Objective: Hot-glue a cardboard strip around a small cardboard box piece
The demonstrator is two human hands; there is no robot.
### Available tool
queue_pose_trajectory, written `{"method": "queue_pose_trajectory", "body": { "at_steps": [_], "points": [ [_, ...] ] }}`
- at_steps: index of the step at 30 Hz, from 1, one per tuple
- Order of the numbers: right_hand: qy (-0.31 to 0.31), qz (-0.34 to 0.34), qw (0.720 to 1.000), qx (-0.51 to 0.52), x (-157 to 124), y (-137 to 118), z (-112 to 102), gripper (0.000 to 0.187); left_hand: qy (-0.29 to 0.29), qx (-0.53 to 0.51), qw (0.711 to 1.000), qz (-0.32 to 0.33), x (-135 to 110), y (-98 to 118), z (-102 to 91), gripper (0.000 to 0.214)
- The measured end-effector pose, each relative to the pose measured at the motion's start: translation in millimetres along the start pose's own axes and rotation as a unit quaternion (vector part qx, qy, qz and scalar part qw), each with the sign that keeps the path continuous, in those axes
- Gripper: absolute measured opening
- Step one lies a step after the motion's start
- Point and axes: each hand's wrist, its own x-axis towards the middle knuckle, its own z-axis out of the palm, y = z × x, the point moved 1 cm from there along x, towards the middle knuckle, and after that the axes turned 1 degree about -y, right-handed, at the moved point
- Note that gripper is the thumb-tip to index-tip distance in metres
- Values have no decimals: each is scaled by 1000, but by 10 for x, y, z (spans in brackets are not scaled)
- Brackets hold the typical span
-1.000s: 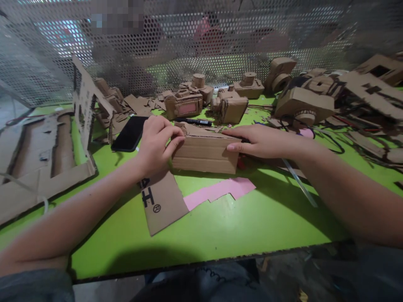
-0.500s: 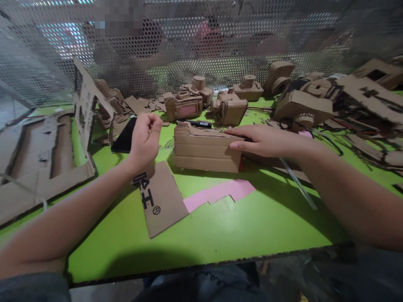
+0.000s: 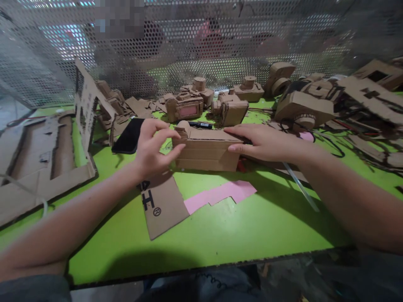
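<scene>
A small cardboard box [image 3: 208, 155] stands on the green table in front of me, its long ribbed side towards me. My right hand [image 3: 256, 142] grips its right end, fingers over the top and thumb on the near side. At the left end, my left hand [image 3: 159, 147] has its thumb and fingers apart, tips at the box's corner; whether they press on it is unclear. Below lie a flat cardboard piece [image 3: 166, 209] with black print and a notched pink paper strip [image 3: 220, 196]. A black phone [image 3: 127, 138] is left of my left hand, and a black pen [image 3: 201, 125] lies behind the box.
Several cardboard camera models [image 3: 231, 109] stand along the back, before a perforated metal screen [image 3: 176, 46]. Large cut cardboard frames [image 3: 85, 167] occupy the left. More cardboard models and scraps [image 3: 365, 96] are heaped at the right. A glue stick [image 3: 300, 186] lies beneath my right forearm.
My left hand has opened from a closed curl and moved right to the box's left end. The box has tipped slightly, showing more of its top. My right hand keeps its hold.
</scene>
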Motion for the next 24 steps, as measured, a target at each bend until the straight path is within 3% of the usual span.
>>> {"method": "queue_pose_trajectory", "body": {
  "at_steps": [3,7,12,16,21,23,24],
  "points": [
    [3,-6,1000,-2,4,-30,15,94,-5,92,995,46,-18,94,3,6],
    [7,-11,1000,-6,-3,-67,27,89,-6,132,990,43,-45,94,18,6],
    [6,-2,1000,-6,-11,-99,34,85,-60,166,984,28,-68,83,42,18],
    [8,-11,1000,-10,-8,-87,36,86,-23,131,991,20,-44,26,17,17],
    [24,-21,999,-14,-5,-57,48,84,65,92,991,-77,118,-68,-135,23],
    [33,-31,999,-16,-5,-62,60,82,57,84,992,-70,206,-16,-204,37],
    [36,-34,999,-17,-5,-70,68,82,46,79,995,-35,250,40,-235,41]
  ]
}}
